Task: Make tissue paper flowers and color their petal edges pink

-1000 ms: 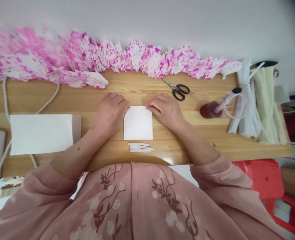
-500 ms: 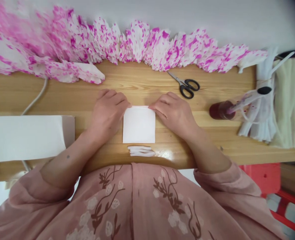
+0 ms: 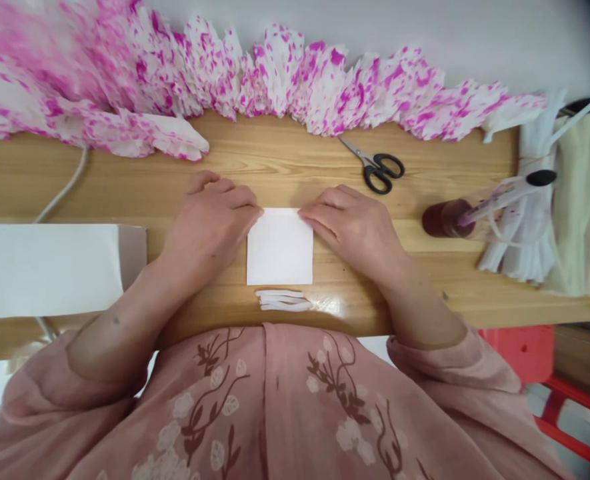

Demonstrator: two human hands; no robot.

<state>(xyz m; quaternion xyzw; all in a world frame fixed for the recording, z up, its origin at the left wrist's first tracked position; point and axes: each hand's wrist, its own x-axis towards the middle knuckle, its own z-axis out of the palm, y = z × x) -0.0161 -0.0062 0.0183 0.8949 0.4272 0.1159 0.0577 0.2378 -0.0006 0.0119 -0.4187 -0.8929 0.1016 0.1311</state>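
A small white square of folded paper (image 3: 279, 247) lies flat on the wooden table (image 3: 285, 160) in front of me. My left hand (image 3: 209, 220) rests at its upper left corner, fingers curled and pinching the top edge. My right hand (image 3: 355, 223) does the same at the upper right corner, fingertips pressed together on the edge. Just below the square lie a few thin white paper strips (image 3: 282, 301).
A long row of pink-and-white speckled paper pieces (image 3: 275, 87) runs along the far edge. Black-handled scissors (image 3: 377, 163) lie to the right, then a dark red bottle on its side (image 3: 449, 217) and bundles of white and cream strips (image 3: 549, 207). A stack of white sheets (image 3: 45, 267) sits left; a cord (image 3: 65, 187) crosses there.
Both hands stay at the top corners of the white square. The view has shifted slightly, so the table's things sit a little further right and higher.
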